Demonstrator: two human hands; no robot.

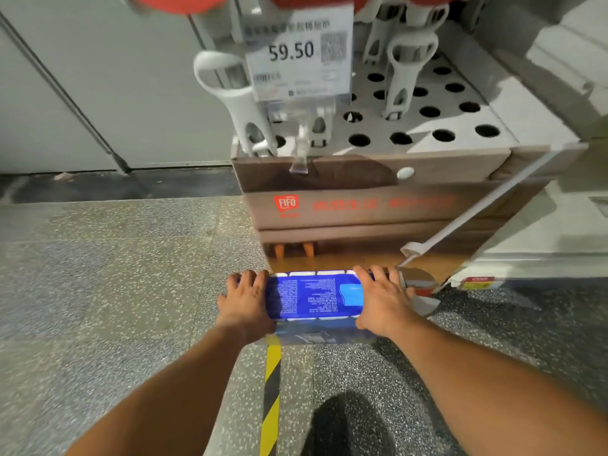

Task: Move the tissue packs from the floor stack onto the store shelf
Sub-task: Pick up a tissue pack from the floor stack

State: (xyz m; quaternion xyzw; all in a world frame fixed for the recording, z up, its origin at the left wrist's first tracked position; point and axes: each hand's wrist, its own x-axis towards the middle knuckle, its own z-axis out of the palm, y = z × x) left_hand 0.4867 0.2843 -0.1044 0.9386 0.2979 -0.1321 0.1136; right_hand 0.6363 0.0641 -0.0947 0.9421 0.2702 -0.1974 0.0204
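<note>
A blue tissue pack [312, 296] with white print lies low over the floor, just in front of a cardboard display. My left hand [245, 299] grips its left end, fingers curled over the top edge. At the pack's right end my right hand [381, 297] grips the same way. Under the pack a second bluish pack [316, 337] of the floor stack shows dimly. A white store shelf [539, 245] juts in at the right, a little above floor level.
The brown cardboard display [362, 205] carries white long-handled items in a perforated top and a price tag [296, 51] reading 59.50. A yellow-black tape strip [271, 396] runs along the speckled floor. A grey wall panel [98, 93] stands at the left.
</note>
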